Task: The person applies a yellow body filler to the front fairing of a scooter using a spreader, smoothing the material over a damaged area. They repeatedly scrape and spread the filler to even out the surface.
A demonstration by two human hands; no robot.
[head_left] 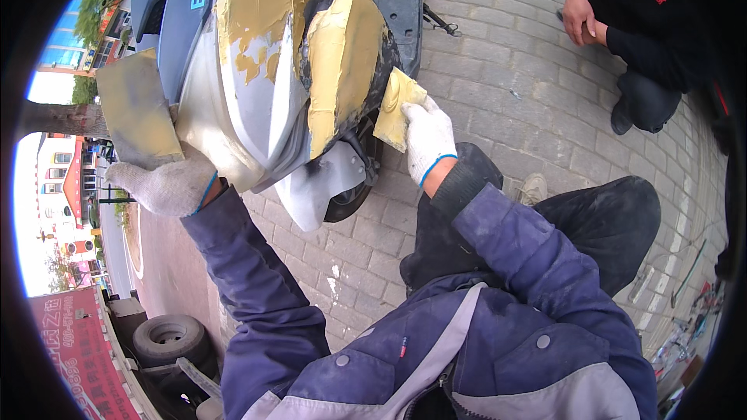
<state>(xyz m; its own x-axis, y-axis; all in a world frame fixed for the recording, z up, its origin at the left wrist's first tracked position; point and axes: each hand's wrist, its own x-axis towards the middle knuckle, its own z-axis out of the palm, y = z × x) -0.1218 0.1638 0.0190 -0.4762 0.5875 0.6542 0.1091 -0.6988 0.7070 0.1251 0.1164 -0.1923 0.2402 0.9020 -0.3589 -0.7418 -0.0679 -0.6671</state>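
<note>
A motor scooter (261,120) with silver-white and blue panels stands in front of me. Yellowish putty (346,62) coats two of its body panels, with patchy edges on the left one. My right hand (430,136), in a white knit glove, pinches a flat spreader (397,113) smeared with the same putty, just right of the coated right panel. At the scooter's left, my gloved left hand (167,185) grips the lower edge of a grey mixing board (138,105) with yellow and dark smears. The left fingers are partly hidden behind the board.
A person in black (622,39) crouches at the upper right on the brick paving (498,70). The scooter's front wheel (348,202) sits below the panels. At the lower left are a tyre (171,338) and a red sign (74,350). Small litter (689,342) lies at the lower right.
</note>
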